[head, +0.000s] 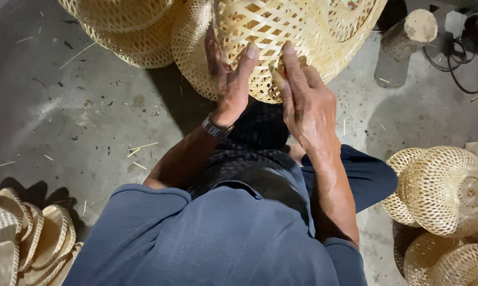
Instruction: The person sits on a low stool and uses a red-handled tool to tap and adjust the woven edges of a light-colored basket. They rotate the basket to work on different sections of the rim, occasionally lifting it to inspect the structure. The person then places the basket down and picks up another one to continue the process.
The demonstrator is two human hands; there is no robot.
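The woven bamboo basket (281, 37) is held just ahead of the person over the concrete floor (64, 116), its lower rim pressed between the left hand (229, 79) and right hand (305, 100), both open-fingered against the weave and equally near.

Both hands (271, 90) press basket (281, 32) — woven.

The basket (281, 32) is pale split bamboo in an open weave, dry and matt, same as the finished ones (445, 190) nearby. Floor (64, 106) is rough grey concrete, dusty. Watch (216, 127) looks metal, slightly shiny. Shirt (212, 238) is soft matt blue cloth.
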